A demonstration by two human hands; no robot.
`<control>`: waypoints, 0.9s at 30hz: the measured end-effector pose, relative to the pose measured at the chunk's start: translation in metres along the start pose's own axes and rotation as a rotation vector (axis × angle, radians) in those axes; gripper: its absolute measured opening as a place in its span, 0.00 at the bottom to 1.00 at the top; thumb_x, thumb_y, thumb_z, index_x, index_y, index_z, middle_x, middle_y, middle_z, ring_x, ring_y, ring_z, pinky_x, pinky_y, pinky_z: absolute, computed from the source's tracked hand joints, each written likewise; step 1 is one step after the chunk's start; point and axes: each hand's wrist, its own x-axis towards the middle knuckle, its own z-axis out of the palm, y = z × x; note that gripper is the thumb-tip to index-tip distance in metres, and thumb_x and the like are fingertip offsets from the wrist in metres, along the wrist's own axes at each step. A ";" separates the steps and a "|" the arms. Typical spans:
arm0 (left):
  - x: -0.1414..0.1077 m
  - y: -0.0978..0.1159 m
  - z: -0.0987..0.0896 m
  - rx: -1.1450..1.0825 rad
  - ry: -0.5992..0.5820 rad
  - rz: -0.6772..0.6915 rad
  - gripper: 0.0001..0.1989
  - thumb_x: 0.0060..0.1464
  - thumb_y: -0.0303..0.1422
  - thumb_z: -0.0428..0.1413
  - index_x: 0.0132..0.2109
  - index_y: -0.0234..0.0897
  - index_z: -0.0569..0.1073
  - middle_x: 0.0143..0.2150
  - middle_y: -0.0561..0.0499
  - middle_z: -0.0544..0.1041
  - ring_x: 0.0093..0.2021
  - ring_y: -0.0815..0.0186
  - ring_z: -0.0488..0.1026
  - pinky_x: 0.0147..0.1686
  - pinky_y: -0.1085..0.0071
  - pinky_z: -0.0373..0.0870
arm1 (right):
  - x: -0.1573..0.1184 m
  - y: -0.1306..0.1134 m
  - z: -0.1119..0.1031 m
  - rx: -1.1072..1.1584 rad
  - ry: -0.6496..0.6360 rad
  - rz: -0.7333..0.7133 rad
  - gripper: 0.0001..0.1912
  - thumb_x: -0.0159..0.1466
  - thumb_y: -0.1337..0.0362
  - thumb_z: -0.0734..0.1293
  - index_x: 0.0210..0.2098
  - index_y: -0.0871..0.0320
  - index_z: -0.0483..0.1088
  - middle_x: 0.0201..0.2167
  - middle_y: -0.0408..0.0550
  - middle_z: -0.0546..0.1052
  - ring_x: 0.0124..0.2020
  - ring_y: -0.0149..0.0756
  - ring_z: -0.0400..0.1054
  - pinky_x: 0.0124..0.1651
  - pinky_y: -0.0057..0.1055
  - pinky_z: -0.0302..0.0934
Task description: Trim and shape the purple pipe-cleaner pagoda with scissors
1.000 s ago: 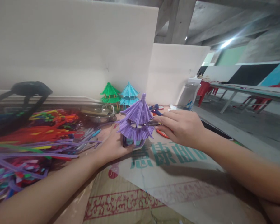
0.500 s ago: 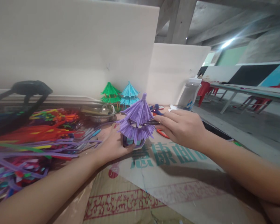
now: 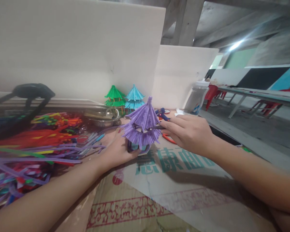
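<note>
A purple pagoda-shaped craft (image 3: 145, 122) with two fringed roof tiers stands upright over the cardboard in the middle. Behind and left of it, my left hand (image 3: 118, 146) grips its base; the fingertips are hidden by the craft. On the right side, my right hand (image 3: 189, 130) has its fingers pressed together, palm down, and reaches to the roof edge between the tiers. A thin dark tip shows at its fingertips, and red scissor handles (image 3: 169, 139) lie just below it. Whatever is inside its fingers is mostly hidden.
Green (image 3: 114, 96) and light-blue (image 3: 134, 97) pagoda crafts stand at the back by a white panel. Metal bowl (image 3: 103, 117), colourful pipe cleaners (image 3: 55, 135) and a black-framed object (image 3: 33, 91) are left. A blue glue gun (image 3: 162, 114) and clear bottle (image 3: 195, 98) sit back right.
</note>
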 end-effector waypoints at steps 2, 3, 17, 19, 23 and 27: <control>0.001 0.001 -0.001 -0.016 -0.005 -0.003 0.22 0.64 0.42 0.63 0.62 0.42 0.78 0.65 0.40 0.82 0.67 0.42 0.77 0.71 0.40 0.72 | 0.001 -0.001 -0.002 0.011 0.034 -0.009 0.13 0.81 0.62 0.65 0.48 0.60 0.82 0.36 0.51 0.86 0.34 0.38 0.77 0.37 0.35 0.65; 0.001 0.002 -0.001 -0.021 -0.007 -0.004 0.21 0.64 0.42 0.63 0.61 0.42 0.78 0.64 0.39 0.83 0.66 0.42 0.78 0.70 0.40 0.73 | 0.002 -0.002 -0.003 0.013 0.054 -0.009 0.14 0.81 0.61 0.65 0.48 0.60 0.82 0.35 0.51 0.86 0.34 0.38 0.78 0.36 0.35 0.65; 0.001 0.000 0.000 -0.084 0.034 -0.042 0.21 0.59 0.41 0.62 0.57 0.41 0.80 0.62 0.41 0.84 0.64 0.41 0.80 0.67 0.42 0.76 | 0.005 0.005 -0.005 0.016 0.061 -0.029 0.18 0.83 0.59 0.63 0.47 0.62 0.81 0.34 0.51 0.86 0.32 0.39 0.79 0.35 0.36 0.65; 0.001 0.000 0.001 -0.099 0.043 -0.048 0.22 0.59 0.42 0.63 0.58 0.42 0.80 0.63 0.41 0.83 0.65 0.41 0.80 0.69 0.42 0.75 | 0.005 0.004 -0.003 0.021 0.065 -0.030 0.18 0.83 0.60 0.63 0.46 0.62 0.81 0.33 0.50 0.86 0.32 0.38 0.79 0.35 0.36 0.64; 0.001 0.000 0.001 -0.081 0.027 -0.057 0.23 0.59 0.43 0.63 0.59 0.41 0.80 0.65 0.41 0.83 0.68 0.42 0.77 0.73 0.42 0.72 | 0.004 0.004 0.001 0.017 0.068 -0.029 0.18 0.83 0.60 0.61 0.46 0.61 0.82 0.34 0.49 0.87 0.32 0.37 0.79 0.35 0.35 0.64; 0.001 0.000 0.000 -0.032 0.002 -0.064 0.23 0.58 0.43 0.62 0.58 0.40 0.81 0.65 0.39 0.83 0.69 0.39 0.76 0.72 0.42 0.72 | 0.004 0.006 0.003 0.022 0.080 -0.019 0.19 0.83 0.59 0.62 0.47 0.61 0.82 0.35 0.51 0.87 0.33 0.37 0.79 0.36 0.34 0.65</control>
